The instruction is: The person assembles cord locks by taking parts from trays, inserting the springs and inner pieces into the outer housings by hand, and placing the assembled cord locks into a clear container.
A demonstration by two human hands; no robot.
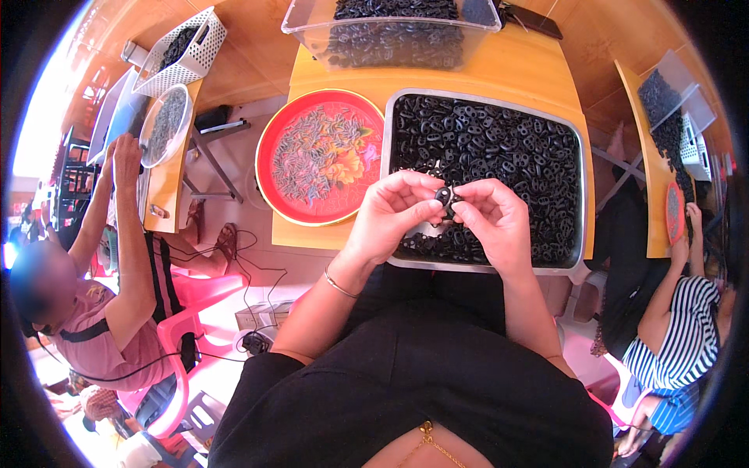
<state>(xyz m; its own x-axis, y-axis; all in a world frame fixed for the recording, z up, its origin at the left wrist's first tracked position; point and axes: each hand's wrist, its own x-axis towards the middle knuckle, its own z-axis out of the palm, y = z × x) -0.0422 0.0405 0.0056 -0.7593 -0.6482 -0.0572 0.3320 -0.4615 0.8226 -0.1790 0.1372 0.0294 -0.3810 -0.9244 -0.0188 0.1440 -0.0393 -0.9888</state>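
My left hand (384, 217) and my right hand (497, 226) meet over the near part of a rectangular metal tray (484, 267). Between their fingertips is a small black plastic piece with holes (445, 196), pinched from both sides. Fingers cover much of it. Many similar loose black plastic pieces (491, 144) fill the tray below. Left of the tray stands a red round tray (269, 175) with a flower pattern. Small grey pieces (308, 148), slim and possibly springs, lie scattered in it.
A clear plastic bin (468, 35) of black pieces stands at the table's far edge. At left, a person (117, 312) works at another table beside a white basket (183, 58). Another person in stripes (679, 331) sits at right. Cables (257, 269) run along the floor.
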